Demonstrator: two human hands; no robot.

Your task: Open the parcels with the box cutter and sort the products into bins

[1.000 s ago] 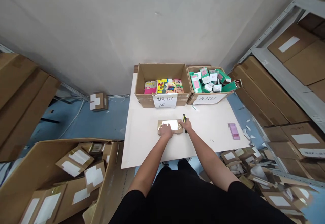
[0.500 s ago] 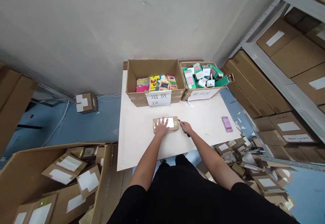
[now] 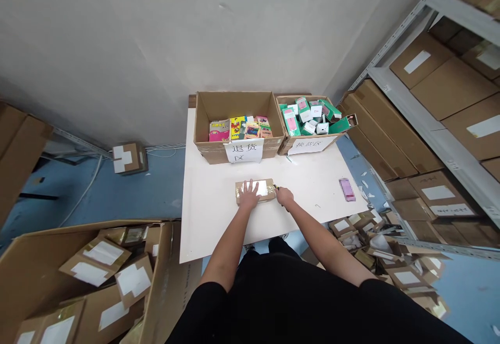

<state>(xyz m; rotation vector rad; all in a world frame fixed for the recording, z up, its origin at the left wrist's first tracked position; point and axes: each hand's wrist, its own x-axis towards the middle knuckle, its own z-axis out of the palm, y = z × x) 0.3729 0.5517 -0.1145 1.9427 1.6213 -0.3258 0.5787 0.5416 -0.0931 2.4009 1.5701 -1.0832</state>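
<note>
A small taped cardboard parcel (image 3: 262, 189) with a white label lies in the middle of the white table (image 3: 211, 214). My left hand (image 3: 248, 196) lies flat on its left half, fingers spread. My right hand (image 3: 284, 196) is closed round a black and yellow utility knife (image 3: 275, 187), whose tip sits at the parcel's right end.
Two open cartons stand at the table's far edge: one (image 3: 238, 125) with colourful packs, one (image 3: 312, 120) with green and white boxes. A pink item (image 3: 347, 189) lies at the right. A large carton (image 3: 89, 276) of parcels sits on the floor at left; shelves (image 3: 433, 125) and scattered packaging (image 3: 386, 245) are at right.
My left hand went from curled on the parcel to flat with fingers spread. My right hand with the knife drew back from the parcel's far right corner to its right end. The view shifted slightly.
</note>
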